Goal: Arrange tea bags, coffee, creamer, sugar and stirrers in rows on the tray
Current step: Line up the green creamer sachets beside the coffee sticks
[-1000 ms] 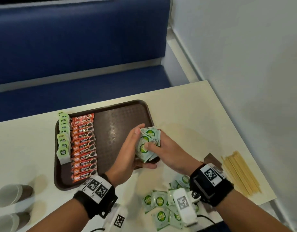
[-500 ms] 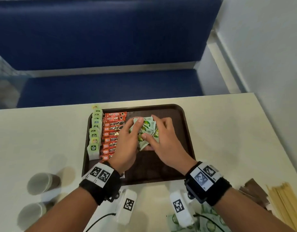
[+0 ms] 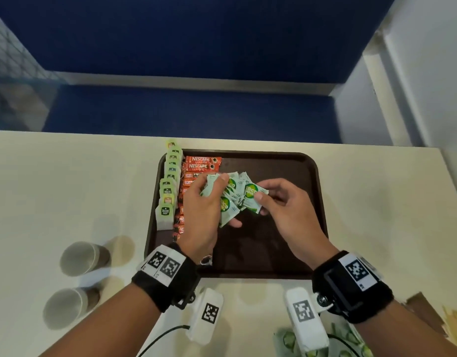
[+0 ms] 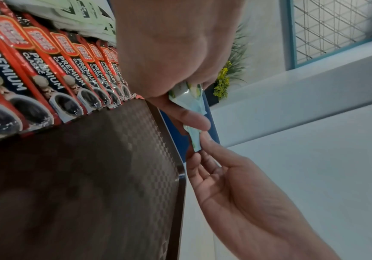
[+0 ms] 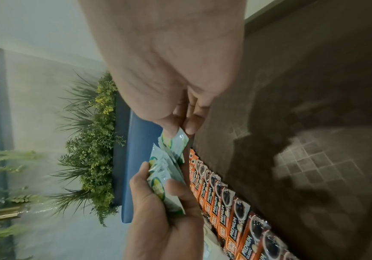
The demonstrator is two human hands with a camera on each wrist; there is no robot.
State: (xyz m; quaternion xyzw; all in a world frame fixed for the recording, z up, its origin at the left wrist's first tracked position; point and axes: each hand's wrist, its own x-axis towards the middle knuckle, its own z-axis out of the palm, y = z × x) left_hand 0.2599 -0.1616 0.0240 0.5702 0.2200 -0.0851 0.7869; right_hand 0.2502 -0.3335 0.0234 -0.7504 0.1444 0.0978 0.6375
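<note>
A dark brown tray [image 3: 286,163] lies on the cream table. Along its left rim runs a row of green tea bags [image 3: 168,186], and beside it a row of red coffee sticks [image 3: 203,163] [image 4: 53,73] [image 5: 236,216]. Above the tray my left hand [image 3: 206,202] grips a fanned bunch of pale green creamer packets [image 3: 228,199] [image 5: 160,177]. My right hand [image 3: 278,202] pinches one packet [image 3: 251,193] [image 5: 176,142] at the bunch's right edge between thumb and fingers.
Two paper cups [image 3: 84,258] lie on the table left of the tray. More green packets [image 3: 345,338] lie at the near right edge, with wooden stirrers [image 3: 456,328] and a brown sachet [image 3: 425,310] beside them. A blue bench [image 3: 183,109] runs behind the table.
Both hands carried the packet bunch from the table's right over the tray. The right hand has drawn apart from the left and now pinches a single packet at the bunch's edge.
</note>
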